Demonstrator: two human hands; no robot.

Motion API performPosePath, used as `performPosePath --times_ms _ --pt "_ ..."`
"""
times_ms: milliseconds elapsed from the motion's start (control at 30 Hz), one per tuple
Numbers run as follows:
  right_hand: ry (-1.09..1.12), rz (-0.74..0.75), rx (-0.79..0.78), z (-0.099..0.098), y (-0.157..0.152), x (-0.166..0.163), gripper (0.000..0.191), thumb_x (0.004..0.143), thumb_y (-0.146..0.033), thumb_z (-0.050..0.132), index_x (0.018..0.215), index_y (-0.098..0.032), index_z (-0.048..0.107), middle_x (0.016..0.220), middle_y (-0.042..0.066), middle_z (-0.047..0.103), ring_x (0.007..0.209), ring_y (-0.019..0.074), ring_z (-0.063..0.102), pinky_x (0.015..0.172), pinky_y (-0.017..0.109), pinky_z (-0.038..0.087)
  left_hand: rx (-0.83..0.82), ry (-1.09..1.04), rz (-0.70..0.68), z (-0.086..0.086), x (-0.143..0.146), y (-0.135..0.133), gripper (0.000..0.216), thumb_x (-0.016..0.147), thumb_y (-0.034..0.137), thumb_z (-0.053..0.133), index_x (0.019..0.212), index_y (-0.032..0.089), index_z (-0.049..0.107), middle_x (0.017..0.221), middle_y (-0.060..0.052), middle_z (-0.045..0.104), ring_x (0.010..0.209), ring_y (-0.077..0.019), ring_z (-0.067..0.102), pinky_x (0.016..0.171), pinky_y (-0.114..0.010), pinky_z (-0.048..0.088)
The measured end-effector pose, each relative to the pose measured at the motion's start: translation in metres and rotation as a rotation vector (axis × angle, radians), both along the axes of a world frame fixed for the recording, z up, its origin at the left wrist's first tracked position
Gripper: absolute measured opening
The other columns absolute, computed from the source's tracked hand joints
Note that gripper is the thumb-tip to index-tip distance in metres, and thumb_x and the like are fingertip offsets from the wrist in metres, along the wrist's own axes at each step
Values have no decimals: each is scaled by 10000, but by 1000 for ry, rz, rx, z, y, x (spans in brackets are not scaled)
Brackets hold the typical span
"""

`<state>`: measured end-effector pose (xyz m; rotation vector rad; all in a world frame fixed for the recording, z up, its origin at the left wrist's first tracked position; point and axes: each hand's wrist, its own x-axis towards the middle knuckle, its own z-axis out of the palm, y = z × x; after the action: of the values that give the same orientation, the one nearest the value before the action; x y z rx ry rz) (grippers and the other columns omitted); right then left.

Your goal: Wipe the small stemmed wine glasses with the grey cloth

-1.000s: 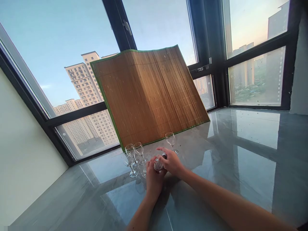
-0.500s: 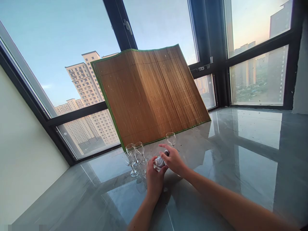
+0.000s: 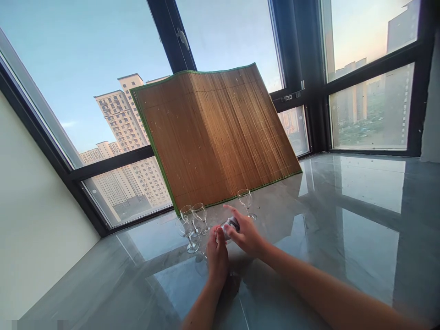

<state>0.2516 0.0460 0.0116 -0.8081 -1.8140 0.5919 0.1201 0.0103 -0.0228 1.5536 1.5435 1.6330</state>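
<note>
My left hand (image 3: 217,259) is closed around a clear wine glass (image 3: 222,233), which is mostly hidden by the fingers. Pressed against that glass is a bunched grey-white cloth (image 3: 231,222) with a dark patch, gripped by my right hand (image 3: 248,233), whose index finger sticks out. Left of my hands three empty wine glasses stand upright close together: a front one (image 3: 190,240), one behind it (image 3: 186,213) and one to its right (image 3: 200,215). Another wine glass (image 3: 244,198) stands alone just beyond my right hand.
A brown bamboo mat (image 3: 213,137) with green edging leans against the dark window frame (image 3: 305,55) behind the glasses. The glossy grey tiled surface (image 3: 137,284) reflects the windows. A pale wall (image 3: 30,220) rises on the left.
The held glass and cloth have turned in my hands, and less of the glass shows now. My left hand has shifted slightly left. The standing glasses have stayed put.
</note>
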Motion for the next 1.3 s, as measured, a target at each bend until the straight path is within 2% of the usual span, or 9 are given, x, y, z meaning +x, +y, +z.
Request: performPosePath --times_ms 133,333,467,633,767,967,1133,1200,1300 --pt "-52 4 21 -3 1 -1 634 850 -365 577 1438 -183 425 641 -72 502 606 148 494 649 262 372 -14 -11 62 -2 -2 1 560 922 698 354 905 186 578 844 -43 641 778 -191 590 732 -314 469" --pt "10 -18 -25 -5 6 -5 455 896 -325 519 1334 -201 512 606 -70 506 575 144 489 616 257 358 -51 -63 49 -6 -3 1 512 931 668 366 1041 202 546 899 -46 649 809 -188 610 733 -306 468" --pt "127 -79 -70 -4 10 -6 384 903 -304 496 1267 -197 556 649 -48 559 577 145 516 624 264 391 -67 -57 -24 -6 0 -1 529 873 616 536 1207 210 482 836 -7 604 715 -161 584 675 -281 457" --pt "182 -101 -72 -7 16 -5 335 910 -298 479 1218 -208 578 711 -21 616 622 162 558 648 277 429 -48 -25 -73 -3 3 -2 572 825 554 651 1226 202 446 775 35 518 669 -137 537 662 -265 442" --pt "247 -158 -30 -9 17 -6 298 921 -304 479 1187 -208 574 794 6 659 682 171 596 677 283 455 2 -24 -27 1 6 -3 541 838 549 644 1213 199 473 755 37 510 654 -134 519 647 -261 434" --pt "307 -264 80 -5 13 -2 286 946 -337 473 1198 -220 541 947 45 693 787 188 652 748 306 487 76 -78 -52 4 11 -7 552 862 589 599 1226 193 475 789 22 516 656 -124 512 617 -245 437" --pt "368 -337 16 -7 22 0 273 918 -348 502 1145 -211 560 935 45 700 780 189 651 733 300 478 87 -177 -29 -1 9 -3 593 862 645 563 1252 206 477 765 31 515 590 -102 480 554 -220 414" --pt "338 -315 -34 -11 26 -2 296 896 -334 506 1155 -201 559 862 28 680 724 177 622 701 288 461 83 -196 -36 -4 8 -2 616 865 661 545 1277 210 465 761 32 520 567 -96 471 538 -215 409" --pt "288 -180 -125 -21 31 -8 315 863 -270 472 1156 -191 556 752 -7 627 639 155 568 636 262 429 69 -166 -72 -7 8 -2 624 877 663 522 1298 207 458 786 18 545 562 -96 479 535 -218 415"
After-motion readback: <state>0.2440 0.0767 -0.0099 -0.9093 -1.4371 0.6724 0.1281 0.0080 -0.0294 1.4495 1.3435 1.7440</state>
